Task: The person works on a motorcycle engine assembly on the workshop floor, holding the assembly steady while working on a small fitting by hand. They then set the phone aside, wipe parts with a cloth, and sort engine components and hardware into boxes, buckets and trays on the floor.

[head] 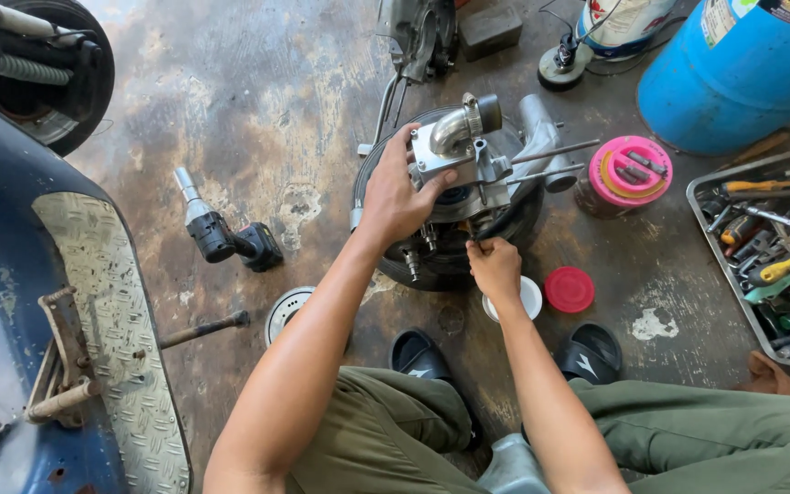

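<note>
I have the engine assembly (pixel 468 174) resting on an old tyre (pixel 514 229) on the floor in front of my knees, and I am in the middle of working on its near side. My left hand (pixel 395 197) lies spread over the left flank of the metal casing, fingers wrapped onto the block just below the curved intake pipe (pixel 459 123), holding it steady; that grip is wide and firm on the casing. My right hand (pixel 496 267) is closed in a pinch low at the near edge of the assembly, on something small there (a nut or fastener, I judge, though it is hidden by my fingers and I cannot tell which). The step in hand looks like seating or turning a small fastener by hand, so the next move calls for the left hand to keep the casing from rocking on the tyre while the right works in a tight gap.

Just near my right hand sit a white cap (pixel 528 297) and a red lid (pixel 569 289). To the right, a pink-lidded jar (pixel 628 172) holds small parts, and further right a metal tray (pixel 701 215) is crowded with tools. A cordless impact driver (pixel 221 233) lies to the left. The floor (pixel 258 101) is stained, worn concrete; a blue drum (pixel 733 73) stands at the far right and a blue scooter footboard (pixel 112 320) fills the near left
</note>
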